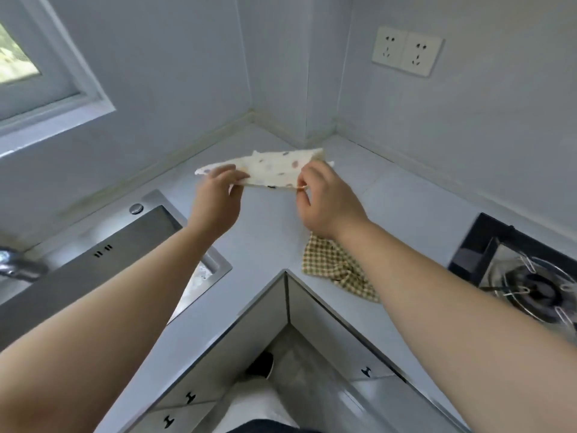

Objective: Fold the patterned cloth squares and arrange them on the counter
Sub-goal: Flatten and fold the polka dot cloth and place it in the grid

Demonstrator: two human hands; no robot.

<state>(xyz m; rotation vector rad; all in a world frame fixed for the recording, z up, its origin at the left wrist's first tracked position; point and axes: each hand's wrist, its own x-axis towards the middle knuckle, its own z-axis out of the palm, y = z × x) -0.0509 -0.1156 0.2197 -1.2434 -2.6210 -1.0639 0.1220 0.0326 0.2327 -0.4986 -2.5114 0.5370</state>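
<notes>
A cream cloth with coloured spots (271, 168) is stretched between both hands above the far corner of the white counter (268, 232). My left hand (218, 198) pinches its left end and my right hand (324, 201) pinches its near right edge. The cloth looks folded into a long narrow shape. A yellow-and-brown checked cloth (334, 265) lies crumpled on the counter near its inner corner, partly hidden under my right forearm.
A steel sink (131, 245) with a tap (18, 264) lies at the left. A black gas hob (524, 276) sits at the right. Walls meet behind the counter, with a double socket (406, 51) at upper right. Cabinet fronts and floor show below.
</notes>
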